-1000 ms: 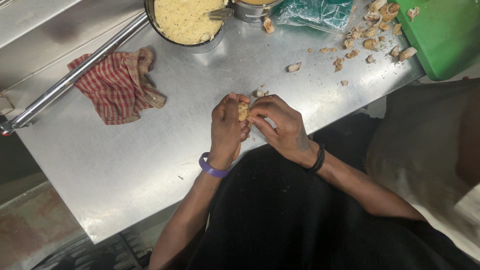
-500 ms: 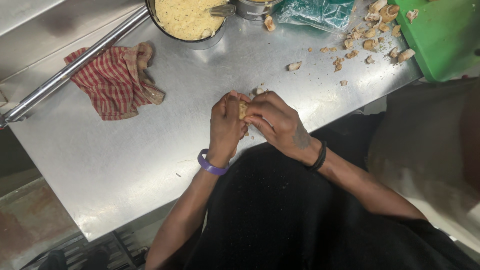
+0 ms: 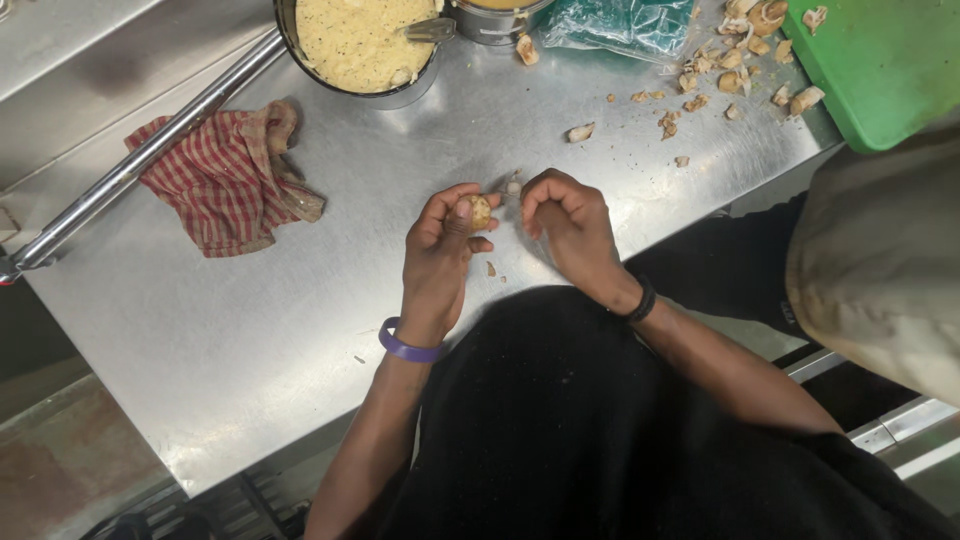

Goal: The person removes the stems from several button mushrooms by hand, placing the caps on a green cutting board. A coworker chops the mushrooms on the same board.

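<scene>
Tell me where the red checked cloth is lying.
In the head view, the red checked cloth lies crumpled on the steel table, left of both hands, beside the long metal handle.

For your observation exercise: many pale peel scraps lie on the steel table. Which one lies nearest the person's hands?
The small scrap just below the left hand, lying alone near the table's front; the others are scattered far off by the green board.
</scene>
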